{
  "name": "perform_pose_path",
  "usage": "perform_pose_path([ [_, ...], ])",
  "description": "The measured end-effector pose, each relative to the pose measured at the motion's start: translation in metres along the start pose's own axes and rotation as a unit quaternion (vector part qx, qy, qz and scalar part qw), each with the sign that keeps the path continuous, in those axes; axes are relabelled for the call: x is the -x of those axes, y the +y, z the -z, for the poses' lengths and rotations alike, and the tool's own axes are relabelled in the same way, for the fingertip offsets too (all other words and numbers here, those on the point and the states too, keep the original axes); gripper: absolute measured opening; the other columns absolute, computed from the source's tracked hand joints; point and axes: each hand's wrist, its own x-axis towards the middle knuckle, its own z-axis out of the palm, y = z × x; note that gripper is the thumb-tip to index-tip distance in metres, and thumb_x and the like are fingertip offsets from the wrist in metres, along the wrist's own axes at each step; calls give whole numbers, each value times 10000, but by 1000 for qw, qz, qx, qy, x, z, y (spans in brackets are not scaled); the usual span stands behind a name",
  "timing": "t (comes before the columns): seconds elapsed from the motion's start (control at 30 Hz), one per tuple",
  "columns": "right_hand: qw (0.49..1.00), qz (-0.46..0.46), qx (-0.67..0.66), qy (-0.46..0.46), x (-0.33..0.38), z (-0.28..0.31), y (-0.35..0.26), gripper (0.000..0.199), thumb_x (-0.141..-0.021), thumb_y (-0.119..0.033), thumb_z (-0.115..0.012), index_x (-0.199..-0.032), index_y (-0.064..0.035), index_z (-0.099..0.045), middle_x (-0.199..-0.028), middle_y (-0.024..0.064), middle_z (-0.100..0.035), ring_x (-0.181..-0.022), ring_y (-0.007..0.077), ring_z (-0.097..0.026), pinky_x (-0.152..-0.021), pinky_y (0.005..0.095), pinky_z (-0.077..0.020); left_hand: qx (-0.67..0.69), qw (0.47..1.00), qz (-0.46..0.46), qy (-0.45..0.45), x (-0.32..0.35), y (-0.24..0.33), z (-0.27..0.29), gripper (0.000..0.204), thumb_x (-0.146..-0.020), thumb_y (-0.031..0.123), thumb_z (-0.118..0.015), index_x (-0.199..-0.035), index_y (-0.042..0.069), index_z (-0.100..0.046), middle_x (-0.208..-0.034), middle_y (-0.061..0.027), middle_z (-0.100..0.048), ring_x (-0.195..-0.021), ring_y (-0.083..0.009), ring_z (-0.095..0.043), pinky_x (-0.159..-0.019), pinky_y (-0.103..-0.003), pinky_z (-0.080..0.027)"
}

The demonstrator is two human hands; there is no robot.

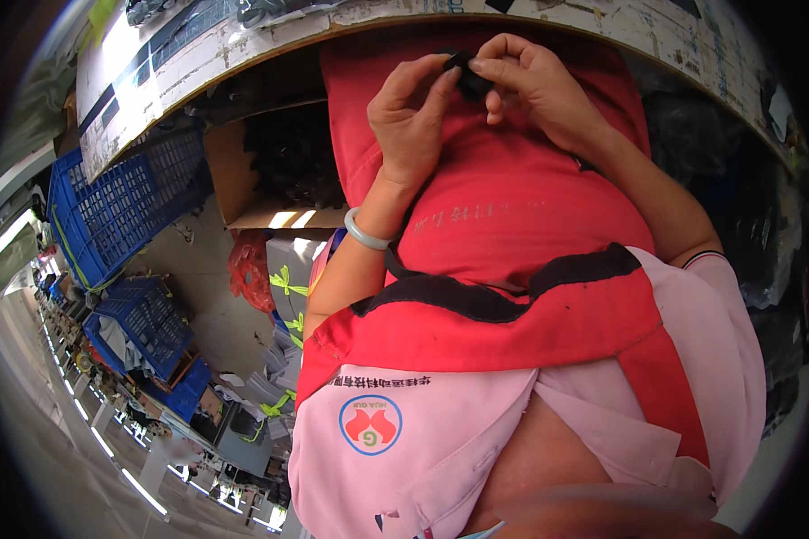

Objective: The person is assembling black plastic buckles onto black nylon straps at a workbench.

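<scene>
A small black piece (473, 81), soft-looking and too small to name, is pinched between my two hands over my red apron (512, 207). My left hand (413, 112) grips its left edge between thumb and forefinger. From the other side my right hand (535, 90) holds it, thumb and forefinger closed at its top and the other fingers curled below. Part of the piece is hidden behind the fingers. On my left wrist is a pale bangle (366, 232).
A worn table edge (270, 45) runs just beyond my hands. At my left stand an open cardboard box (234, 175) of dark pieces, blue plastic crates (108, 202) and a red plastic bag (252, 269). Dark plastic-wrapped items (706, 135) lie at the right.
</scene>
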Motion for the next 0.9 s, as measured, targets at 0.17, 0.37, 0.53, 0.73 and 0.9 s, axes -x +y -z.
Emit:
perform_pose_path([
  [0.17, 1000, -13, -10, 5, 0, 0, 9, 231, -923, -194, -640, -1018, -10, -536, -839, 54, -610, -674, 94, -637, -626, 255, -579, 19, 1000, -3, 12, 0, 0, -3, 156, -849, -31, -684, -1004, -22, -671, -888, -22, -644, -805, -73, -604, -717, -194, -489],
  [0.37, 996, 84, -7, 31, -2, -12, 6, 280, -918, -83, -627, -1141, 11, -487, -905, 63, -606, -758, 130, -661, -712, 271, -592, 58, 998, 39, 8, 1, 1, 2, 162, -856, -26, -681, -1017, -13, -660, -922, -15, -657, -807, -69, -614, -729, -191, -493],
  [0.53, 992, 118, 39, 20, -1, -10, 10, 281, -912, -40, -621, -1159, 13, -498, -929, 64, -581, -802, 146, -663, -735, 260, -582, 116, 990, 80, 30, 0, 6, 3, 166, -860, -33, -675, -1023, -8, -659, -935, -14, -659, -816, -69, -622, -732, -191, -493],
  [0.73, 988, 146, 41, 15, -9, -8, 18, 260, -951, -93, -575, -1187, 1, -518, -902, 54, -583, -766, 125, -654, -689, 237, -567, 48, 998, 34, -26, 2, 1, 3, 179, -842, -51, -675, -1016, -12, -668, -906, -28, -640, -821, -92, -621, -719, -205, -498],
  [0.9, 989, 30, 142, -26, -11, 8, -10, 233, -951, -212, -596, -1069, -13, -626, -783, 21, -610, -724, 78, -622, -610, 215, -534, -64, 994, -53, -67, -1, 0, 13, 204, -807, -72, -678, -990, 18, -688, -890, -66, -631, -791, -140, -619, -689, -238, -496],
])
